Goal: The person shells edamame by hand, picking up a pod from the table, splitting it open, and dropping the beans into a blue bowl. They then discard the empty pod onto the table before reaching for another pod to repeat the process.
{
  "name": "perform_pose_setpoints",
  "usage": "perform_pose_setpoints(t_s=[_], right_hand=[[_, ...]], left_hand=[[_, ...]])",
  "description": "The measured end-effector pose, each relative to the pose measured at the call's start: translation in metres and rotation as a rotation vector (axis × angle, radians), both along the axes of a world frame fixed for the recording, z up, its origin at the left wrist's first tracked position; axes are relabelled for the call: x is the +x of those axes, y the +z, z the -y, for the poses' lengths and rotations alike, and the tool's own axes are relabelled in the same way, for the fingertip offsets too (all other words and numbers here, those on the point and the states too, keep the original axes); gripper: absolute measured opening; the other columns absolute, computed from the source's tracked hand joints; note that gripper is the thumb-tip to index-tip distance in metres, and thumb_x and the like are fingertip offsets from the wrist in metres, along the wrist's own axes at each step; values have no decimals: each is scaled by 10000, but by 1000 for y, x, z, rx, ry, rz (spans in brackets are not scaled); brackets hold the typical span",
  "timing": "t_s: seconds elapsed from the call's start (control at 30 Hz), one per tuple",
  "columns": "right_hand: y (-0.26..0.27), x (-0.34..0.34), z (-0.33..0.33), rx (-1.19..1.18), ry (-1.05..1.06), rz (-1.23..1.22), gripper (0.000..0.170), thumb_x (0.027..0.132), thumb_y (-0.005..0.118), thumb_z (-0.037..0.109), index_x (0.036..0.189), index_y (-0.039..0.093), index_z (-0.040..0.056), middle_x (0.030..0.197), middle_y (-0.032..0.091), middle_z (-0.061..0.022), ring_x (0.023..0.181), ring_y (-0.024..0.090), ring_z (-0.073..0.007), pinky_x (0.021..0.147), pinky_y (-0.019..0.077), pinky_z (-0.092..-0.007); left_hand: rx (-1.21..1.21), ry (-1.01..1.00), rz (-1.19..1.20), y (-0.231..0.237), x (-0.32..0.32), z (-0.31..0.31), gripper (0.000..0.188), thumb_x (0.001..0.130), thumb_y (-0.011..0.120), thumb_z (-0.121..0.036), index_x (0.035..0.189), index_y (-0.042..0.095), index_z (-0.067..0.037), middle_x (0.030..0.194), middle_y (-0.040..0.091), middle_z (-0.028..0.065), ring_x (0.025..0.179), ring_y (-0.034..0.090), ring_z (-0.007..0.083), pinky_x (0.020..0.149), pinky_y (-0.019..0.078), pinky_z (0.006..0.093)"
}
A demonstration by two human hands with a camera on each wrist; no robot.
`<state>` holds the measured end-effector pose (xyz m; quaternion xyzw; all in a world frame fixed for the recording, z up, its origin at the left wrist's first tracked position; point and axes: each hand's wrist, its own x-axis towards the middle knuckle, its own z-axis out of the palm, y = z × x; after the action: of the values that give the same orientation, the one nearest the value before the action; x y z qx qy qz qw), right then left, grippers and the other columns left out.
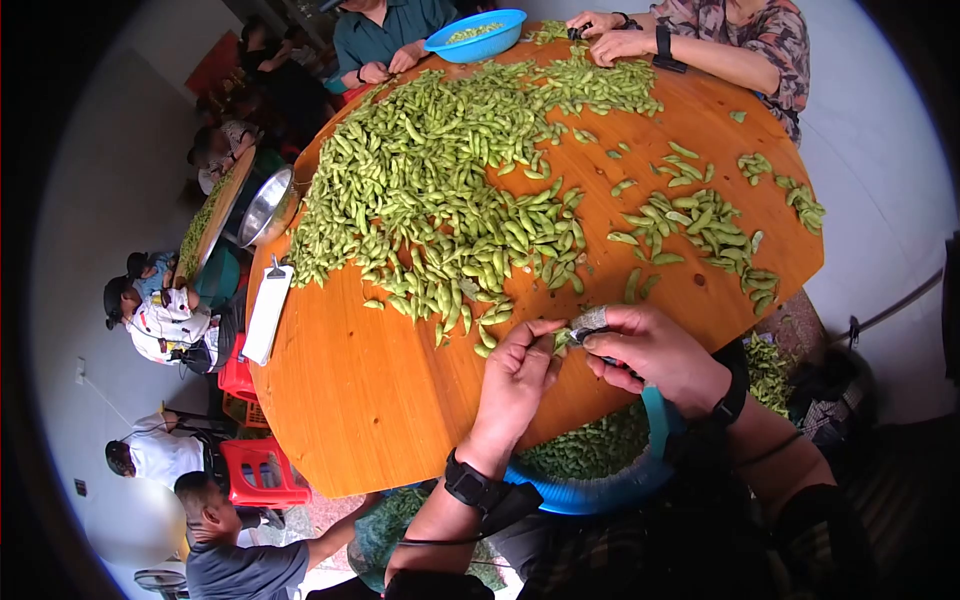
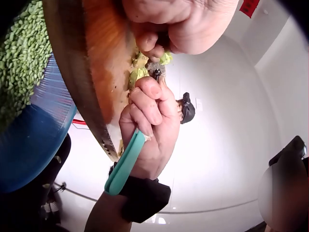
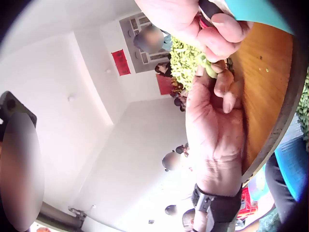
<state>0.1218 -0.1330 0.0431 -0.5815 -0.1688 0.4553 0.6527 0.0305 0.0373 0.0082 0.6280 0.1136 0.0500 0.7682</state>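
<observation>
Over the table's near edge, my left hand (image 1: 516,378) pinches a green soybean pod (image 3: 208,66) between thumb and fingertips. Facing it, my right hand (image 1: 660,352) has its fingers curled round a tool with a teal handle (image 2: 124,166); the tool's working end is hidden. A grey wrapping (image 1: 588,321) covers the right thumb, which comes right up to the pod. Below both hands, a blue basin (image 1: 560,497) holds many shelled green beans (image 1: 590,448). A large heap of pods (image 1: 420,160) spreads over the wooden table (image 1: 360,400) beyond my hands.
Smaller pod clusters (image 1: 700,220) lie at the right. Across the table, two people work beside another blue basin (image 1: 475,48). A clipboard (image 1: 268,312) and a metal bowl (image 1: 268,207) are at the left edge. Red stools (image 1: 262,470) and other people are farther left.
</observation>
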Motion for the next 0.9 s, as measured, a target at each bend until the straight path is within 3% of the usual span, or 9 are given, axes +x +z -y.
perform_pose_setpoints(t_s=[0.17, 0.27, 0.37, 0.47, 0.57, 0.67, 0.8, 0.9], right_hand=[[4, -4, -4, -30, -31, 57, 118, 954, 533, 103, 1023, 594, 29, 705, 552, 13, 506, 445, -31, 443, 331, -192], [-10, -11, -12, -62, -142, 265, 82, 918, 560, 83, 943, 607, 21, 642, 566, -10, 497, 471, -43, 436, 362, -233], [-21, -16, -16, -66, -223, 642, 89, 872, 589, 30, 947, 607, -14, 631, 561, -79, 555, 477, -60, 493, 398, -262], [-16, -26, -19, 3, -282, 738, 119, 871, 585, 23, 979, 611, -19, 653, 571, -87, 574, 497, -74, 524, 427, -270], [-18, -35, -21, 28, -306, 727, 147, 871, 583, 18, 1009, 607, -26, 693, 605, -113, 599, 550, -91, 543, 444, -286], [-19, -36, -20, 13, -279, 809, 171, 875, 580, 16, 1040, 608, -22, 748, 650, -128, 640, 611, -117, 568, 464, -296], [-20, -38, -17, -68, -234, 759, 185, 879, 578, 13, 1059, 608, -20, 802, 680, -133, 697, 654, -145, 609, 489, -294], [-23, -37, -17, 32, -291, 737, 193, 879, 577, 8, 1067, 613, -19, 808, 681, -113, 719, 646, -120, 638, 499, -275]], left_hand=[[-195, -38, -7, 1, 3, -3, 218, 1008, 468, -103, 1196, 545, -25, 862, 599, 10, 594, 427, 27, 491, 309, 169], [-206, 14, -18, 4, 5, 5, 212, 1015, 484, -148, 1187, 534, -34, 848, 600, 6, 564, 430, 30, 464, 313, 173], [167, 43, 108, -11, 5, 6, 187, 1024, 480, -202, 1113, 526, -44, 839, 596, -5, 499, 409, 33, 428, 296, 173], [88, 9, 60, -7, 3, 5, 155, 1018, 461, -166, 1101, 499, -41, 843, 596, 9, 530, 420, 39, 435, 293, 172], [-77, -15, 34, -7, 1, 0, 165, 1007, 424, -145, 1116, 501, -48, 820, 559, 1, 593, 448, 46, 515, 364, 179], [-194, 28, -81, 0, 1, 0, 165, 964, 403, -73, 1109, 476, -47, 833, 582, 49, 591, 438, 60, 458, 290, 167], [-219, -22, -135, -4, 0, -7, 226, 955, 365, -39, 1141, 488, -75, 863, 570, 26, 639, 465, 56, 517, 356, 174], [-341, -63, -102, -5, 0, -9, 241, 947, 362, -26, 1149, 485, -71, 865, 575, 33, 651, 475, 68, 525, 361, 174]])
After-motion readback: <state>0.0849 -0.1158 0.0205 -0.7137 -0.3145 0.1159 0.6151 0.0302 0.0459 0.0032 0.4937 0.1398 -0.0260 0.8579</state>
